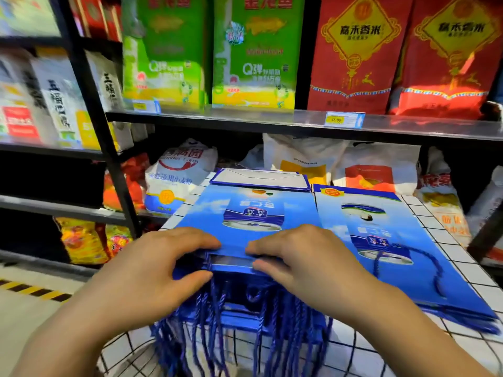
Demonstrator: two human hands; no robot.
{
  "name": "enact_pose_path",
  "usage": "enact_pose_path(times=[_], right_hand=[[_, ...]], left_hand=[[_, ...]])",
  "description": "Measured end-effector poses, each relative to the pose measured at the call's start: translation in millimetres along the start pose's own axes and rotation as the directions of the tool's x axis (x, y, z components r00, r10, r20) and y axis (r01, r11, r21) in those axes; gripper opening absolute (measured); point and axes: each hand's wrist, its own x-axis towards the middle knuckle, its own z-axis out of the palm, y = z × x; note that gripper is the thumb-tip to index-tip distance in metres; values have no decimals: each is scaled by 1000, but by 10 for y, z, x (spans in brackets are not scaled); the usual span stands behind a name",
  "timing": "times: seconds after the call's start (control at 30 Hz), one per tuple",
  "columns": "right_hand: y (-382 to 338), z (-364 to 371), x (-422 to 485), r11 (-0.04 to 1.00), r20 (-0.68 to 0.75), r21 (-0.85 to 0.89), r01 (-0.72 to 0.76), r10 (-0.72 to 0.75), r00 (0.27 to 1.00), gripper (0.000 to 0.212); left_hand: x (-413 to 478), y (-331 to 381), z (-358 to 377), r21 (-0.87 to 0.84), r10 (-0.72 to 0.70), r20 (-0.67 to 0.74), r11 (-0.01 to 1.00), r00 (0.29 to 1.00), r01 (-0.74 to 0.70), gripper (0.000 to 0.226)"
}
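Blue paper bag (245, 213) showing a can, atop a flat stack on the white gridded counter (449, 257), left grip (152, 268) and right grip (307, 262) each pinching its near open edge, red sacks (353, 55) reading 香米, green packs (253, 55) marked Q弹 above

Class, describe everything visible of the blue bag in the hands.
The blue bag is glossy paper by its look, printed with sky and a can. It lies flat atop a stack of bags on the gridded table. The left hand and right hand pinch its mouth slightly open; blue cord handles hang below.
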Motion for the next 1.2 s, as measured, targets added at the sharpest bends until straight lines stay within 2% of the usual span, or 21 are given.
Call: enact_pose_path(times=[0.1,0.27,0.37,0.4,0.47,0.5,0.6,0.63,0.73,0.77,0.83,0.9,0.97,1.03,1.1,1.13,1.2], right_hand=[[30,9,-1,996,-14,72,-62,63,998,30],[26,37,-25,977,-63,183,-109,122,990,26],[36,56,-46,964,-71,234,-122,143,987,24],[43,60,-44,952,-63,282,-123,146,987,30],[53,56,-45,870,-10,476,-130,153,988,55],[51,63,-52,817,16,564,-122,137,990,58],[58,71,-70,730,28,679,-72,73,997,36],[64,48,-83,682,34,727,-78,78,996,28],[66,-33,-122,486,74,867,-112,96,993,32],[48,-50,-115,494,79,863,-108,78,994,33],[-1,-63,-77,595,63,797,-106,92,994,31],[-11,-129,-8,591,15,799,-112,167,986,25],[33,-238,80,493,-59,866,-90,278,959,23],[93,-364,176,396,-108,917,-56,379,919,21],[139,-413,287,338,-99,940,-48,406,908,21],[148,-408,338,320,-74,945,-63,399,914,20],[146,-401,419,258,-7,961,-103,394,919,20]], left_hand=[[-5,-13,-5,-39,-6,-29,999,1000,5,34],[97,122,51,-19,7,-182,1000,983,-10,38],[171,259,96,-71,45,-270,995,962,-67,32],[199,319,97,-91,63,-285,992,957,-92,29],[258,430,78,-129,75,-304,984,950,-119,26],[293,479,56,-136,74,-315,983,946,-122,26],[417,538,9,-89,50,-371,992,927,-89,25],[458,538,-6,-61,31,-387,996,921,-59,31],[552,526,-17,24,-65,-368,997,927,80,44],[569,519,-5,48,-85,-358,993,930,110,43],[577,506,31,47,-102,-323,991,941,123,36],[538,468,49,-34,-118,-266,993,957,113,22],[486,407,47,-180,-148,-272,978,951,101,23],[445,408,19,-337,-185,-326,939,927,69,8],[413,457,24,-439,-195,-242,896,950,72,30],[408,518,29,-458,-189,-182,885,965,87,32],[414,599,51,-388,-189,-222,917,957,91,29]])
